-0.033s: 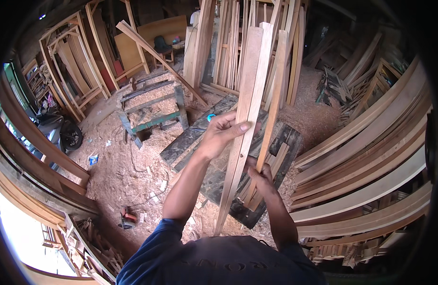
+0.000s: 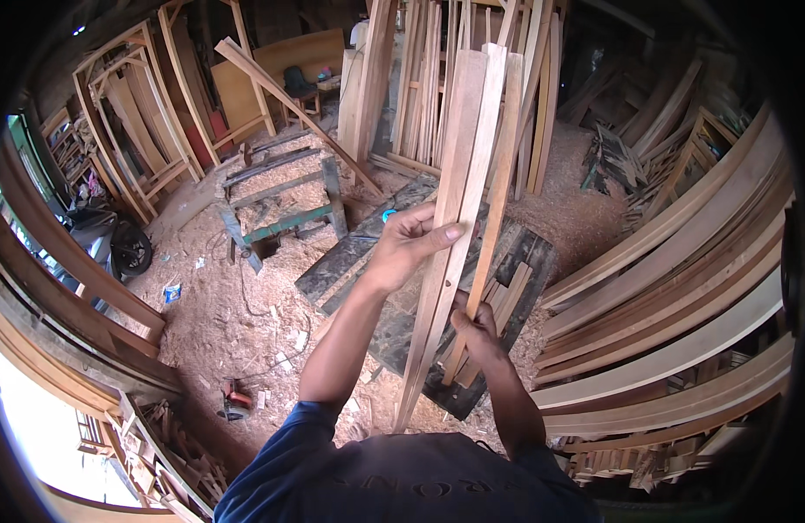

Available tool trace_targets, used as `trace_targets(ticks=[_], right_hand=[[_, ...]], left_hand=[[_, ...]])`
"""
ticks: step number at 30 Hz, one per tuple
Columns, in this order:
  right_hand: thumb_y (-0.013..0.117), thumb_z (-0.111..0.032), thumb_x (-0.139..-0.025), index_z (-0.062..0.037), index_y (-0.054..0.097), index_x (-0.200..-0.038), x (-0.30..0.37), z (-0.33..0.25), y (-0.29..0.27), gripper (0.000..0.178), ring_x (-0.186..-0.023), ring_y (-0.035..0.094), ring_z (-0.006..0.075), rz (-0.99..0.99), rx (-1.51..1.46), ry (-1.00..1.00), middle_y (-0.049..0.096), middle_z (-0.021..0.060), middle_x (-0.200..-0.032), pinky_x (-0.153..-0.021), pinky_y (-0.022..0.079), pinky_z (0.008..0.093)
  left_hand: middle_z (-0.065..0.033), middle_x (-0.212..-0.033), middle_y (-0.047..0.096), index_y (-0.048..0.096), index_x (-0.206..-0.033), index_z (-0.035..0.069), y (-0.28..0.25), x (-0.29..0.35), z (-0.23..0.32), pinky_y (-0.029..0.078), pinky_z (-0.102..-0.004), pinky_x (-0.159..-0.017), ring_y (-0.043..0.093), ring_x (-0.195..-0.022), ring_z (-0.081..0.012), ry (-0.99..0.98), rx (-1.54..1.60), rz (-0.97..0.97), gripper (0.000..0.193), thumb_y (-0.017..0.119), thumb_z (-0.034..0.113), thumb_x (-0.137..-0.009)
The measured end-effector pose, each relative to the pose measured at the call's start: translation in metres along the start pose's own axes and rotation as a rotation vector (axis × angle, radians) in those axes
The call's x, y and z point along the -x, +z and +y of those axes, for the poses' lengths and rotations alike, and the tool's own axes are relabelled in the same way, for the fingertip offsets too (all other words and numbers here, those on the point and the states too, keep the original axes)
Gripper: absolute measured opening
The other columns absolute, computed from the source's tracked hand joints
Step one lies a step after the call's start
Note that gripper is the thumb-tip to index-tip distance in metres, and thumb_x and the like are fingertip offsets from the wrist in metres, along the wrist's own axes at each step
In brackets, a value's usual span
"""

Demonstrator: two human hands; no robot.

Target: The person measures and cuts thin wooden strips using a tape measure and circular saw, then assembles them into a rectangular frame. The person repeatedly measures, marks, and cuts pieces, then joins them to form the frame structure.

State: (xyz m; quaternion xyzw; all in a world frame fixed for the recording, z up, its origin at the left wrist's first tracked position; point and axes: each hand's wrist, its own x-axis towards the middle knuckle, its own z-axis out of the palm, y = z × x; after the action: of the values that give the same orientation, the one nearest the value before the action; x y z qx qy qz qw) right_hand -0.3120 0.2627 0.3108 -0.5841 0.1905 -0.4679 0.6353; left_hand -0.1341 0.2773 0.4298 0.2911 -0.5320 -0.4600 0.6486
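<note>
My left hand (image 2: 409,253) is closed around a pair of long wooden strips, its thumb pressed across their faces. One is a browner strip (image 2: 462,131); against it lies a paler strip (image 2: 486,122) with a small dark knot lower down. My right hand (image 2: 477,329) grips a third, narrower wooden strip (image 2: 504,148), tilted up just right of the pair. Beneath both hands is a dark, worn low bench (image 2: 337,279), on which several short wooden strips (image 2: 512,301) lie. A small blue round thing (image 2: 388,215) shows beside my left hand.
Wood shavings cover the floor. A low sawhorse-like stand (image 2: 289,224) is ahead to the left, and a red power tool (image 2: 237,399) lies at lower left. Stacked long boards (image 2: 664,353) line the right side. Upright planks (image 2: 420,96) stand at the back; a motorcycle (image 2: 128,248) is at far left.
The strip in my right hand has shifted slightly left, closer to the pair. My right hand has turned a little with it. My left hand stays almost where it was.
</note>
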Motion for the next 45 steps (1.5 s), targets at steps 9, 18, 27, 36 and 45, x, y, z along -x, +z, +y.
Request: trace_targets(ticks=[9,18,27,36,45], right_hand=[[0.078,-0.002,-0.081,0.0024,0.060,-0.107,-0.003,-0.023,0.036,0.031,-0.088,0.066,0.0112,0.178,0.197,0.047,0.070,0.0073,-0.097,-0.078,0.055,0.0262],[0.072,0.005,-0.085,0.0072,0.064,-0.096,0.008,-0.033,0.071,0.014,-0.076,0.067,0.0137,0.191,0.467,-0.090,0.069,0.0092,-0.084,-0.070,0.058,0.0276],[0.073,-0.001,-0.085,0.0031,0.065,-0.102,-0.014,-0.014,0.073,0.019,-0.076,0.066,0.0126,0.014,0.504,-0.009,0.069,0.0064,-0.087,-0.068,0.056,0.0273],[0.081,-0.011,-0.078,-0.0026,0.061,-0.115,-0.061,-0.146,-0.028,0.043,-0.072,0.056,0.0102,0.217,0.964,-0.277,0.060,0.0020,-0.081,-0.065,0.049,0.0265],[0.076,-0.019,-0.082,0.0001,0.067,-0.097,-0.097,-0.253,-0.055,0.026,-0.058,0.051,0.0291,0.349,1.545,-0.273,0.052,0.0196,-0.066,-0.061,0.044,0.0375]], left_hand=[[-0.0193,-0.113,0.067,0.052,-0.109,0.002,-0.004,0.003,0.030,0.063,-0.0326,-0.077,0.069,-0.100,-0.0237,0.125,0.052,0.217,0.023,0.066,0.001,-0.091],[-0.0203,-0.118,0.066,0.054,-0.120,0.001,-0.027,0.011,0.063,0.060,-0.0394,-0.087,0.067,-0.108,-0.0267,0.045,0.154,0.012,0.025,0.060,0.007,-0.096],[-0.0070,-0.098,0.067,0.056,-0.111,0.000,-0.030,-0.015,0.098,0.055,-0.0265,-0.077,0.065,-0.089,-0.0120,0.206,-0.171,0.170,0.039,0.081,0.010,-0.082],[-0.0080,-0.099,0.068,0.057,-0.114,0.000,-0.043,-0.016,0.118,0.056,-0.0280,-0.075,0.067,-0.086,-0.0140,0.192,-0.173,0.215,0.035,0.075,0.013,-0.087],[-0.0120,-0.101,0.067,0.055,-0.115,-0.001,-0.047,-0.027,0.141,0.059,-0.0296,-0.067,0.068,-0.082,-0.0162,0.115,-0.105,0.094,0.031,0.068,0.008,-0.089]])
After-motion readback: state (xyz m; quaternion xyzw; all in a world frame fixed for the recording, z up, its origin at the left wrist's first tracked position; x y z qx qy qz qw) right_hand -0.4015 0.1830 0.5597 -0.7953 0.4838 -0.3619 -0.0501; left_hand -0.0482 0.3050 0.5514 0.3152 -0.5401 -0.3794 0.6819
